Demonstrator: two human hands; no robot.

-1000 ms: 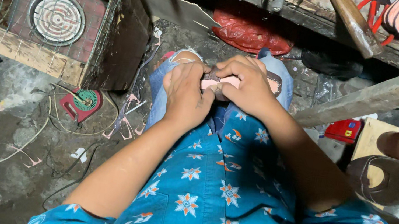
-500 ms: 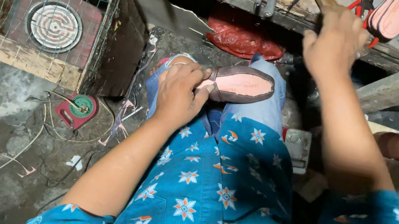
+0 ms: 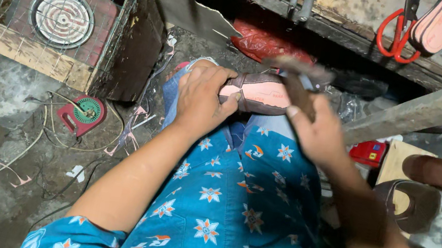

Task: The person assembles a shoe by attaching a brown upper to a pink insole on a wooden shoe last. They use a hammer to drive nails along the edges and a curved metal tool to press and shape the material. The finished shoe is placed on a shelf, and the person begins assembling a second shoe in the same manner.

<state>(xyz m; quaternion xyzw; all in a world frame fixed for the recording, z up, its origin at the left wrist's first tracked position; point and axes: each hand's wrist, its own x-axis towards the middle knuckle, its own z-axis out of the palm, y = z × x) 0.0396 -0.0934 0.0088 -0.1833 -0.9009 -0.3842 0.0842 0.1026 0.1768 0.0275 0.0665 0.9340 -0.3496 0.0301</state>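
Your left hand is clamping the pink-soled brown shoe upper on your knee; your right hand is gripping a blurred wooden-handled hammer over it, red scissors hanging beyond.

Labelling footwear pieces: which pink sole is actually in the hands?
The pink sole on the lap, pinned by the left hand under the right hand's hammer. The other pink sole lies untouched on the bench by red scissors.

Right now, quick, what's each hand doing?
Left hand: closed, holding the pink-soled brown shoe piece.
Right hand: closed, holding a blurred brown hammer.
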